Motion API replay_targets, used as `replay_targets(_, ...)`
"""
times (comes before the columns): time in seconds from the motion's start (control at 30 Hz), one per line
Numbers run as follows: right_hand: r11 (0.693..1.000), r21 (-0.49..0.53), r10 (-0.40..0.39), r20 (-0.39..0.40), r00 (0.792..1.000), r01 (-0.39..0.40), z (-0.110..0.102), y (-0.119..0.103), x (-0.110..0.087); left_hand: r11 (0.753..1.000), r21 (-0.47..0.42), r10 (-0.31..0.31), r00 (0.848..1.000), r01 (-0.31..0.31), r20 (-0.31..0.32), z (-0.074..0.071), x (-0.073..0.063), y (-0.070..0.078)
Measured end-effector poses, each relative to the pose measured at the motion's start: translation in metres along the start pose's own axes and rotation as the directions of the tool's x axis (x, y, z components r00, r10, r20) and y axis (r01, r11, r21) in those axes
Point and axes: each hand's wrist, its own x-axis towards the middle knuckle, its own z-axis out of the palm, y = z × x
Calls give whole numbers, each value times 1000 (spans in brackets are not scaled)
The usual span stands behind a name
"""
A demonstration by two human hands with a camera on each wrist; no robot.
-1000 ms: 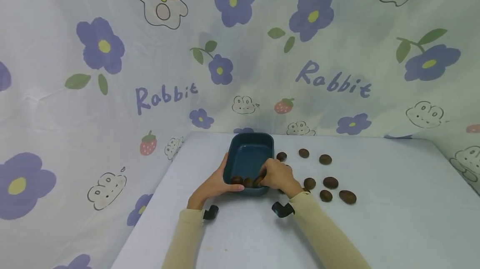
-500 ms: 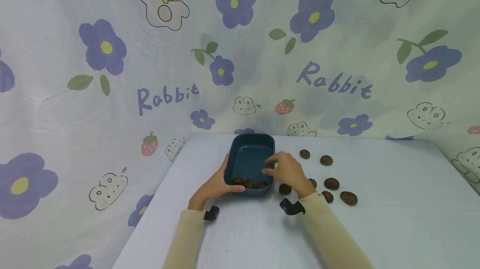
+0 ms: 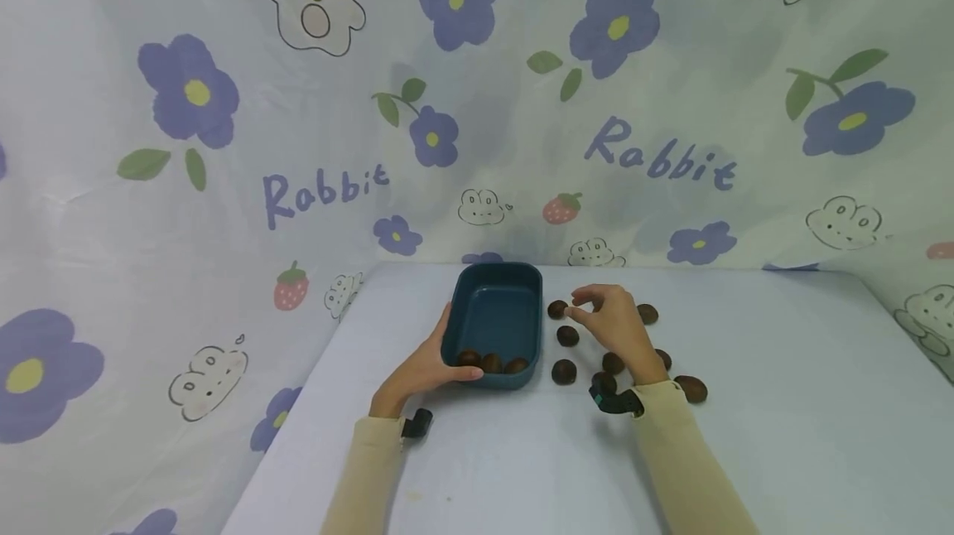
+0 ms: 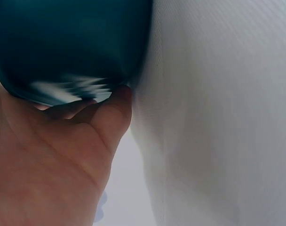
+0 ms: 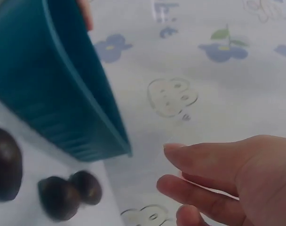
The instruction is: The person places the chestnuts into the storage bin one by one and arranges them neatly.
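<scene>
Filling the bin (image 3: 493, 313) seems the step in hand: 3 nuts (image 3: 492, 363) lie along its near end while the left hand (image 3: 425, 367) grips its near-left corner. The right hand (image 3: 613, 321), fingertips slightly parted, holds nothing near a loose nut (image 3: 556, 309) beside the bin; the next move likely calls for a pinch.

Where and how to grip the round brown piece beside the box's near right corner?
Probably pinch opposite sides of the brown piece at its middle, coming from above: it looks rounded and sits apart from the blue box, leaving finger room.
</scene>
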Motion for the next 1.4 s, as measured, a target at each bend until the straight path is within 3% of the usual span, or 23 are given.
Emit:
replay_targets(0.3, 999, -16, 40, 29, 999, -40, 6, 18, 4, 1000, 10, -16, 1000, 16, -1, -1, 1, -2)
replay_targets(0.57, 997, -29, 74, 88, 993, -71, 12, 31, 6, 1000, -6, 9, 1000, -9, -1, 0, 1, -1)
replay_targets(1.27, 979, -45, 206, 203, 957, -201, 33, 37, 6, 1000, -13, 11, 1000, -12, -3, 1, 1, -3)
replay_targets(1.4, 979, -45, 204, 196, 959, -199, 37, 39, 6, 1000, -11, 22, 1000, -22, -3, 1, 1, -4)
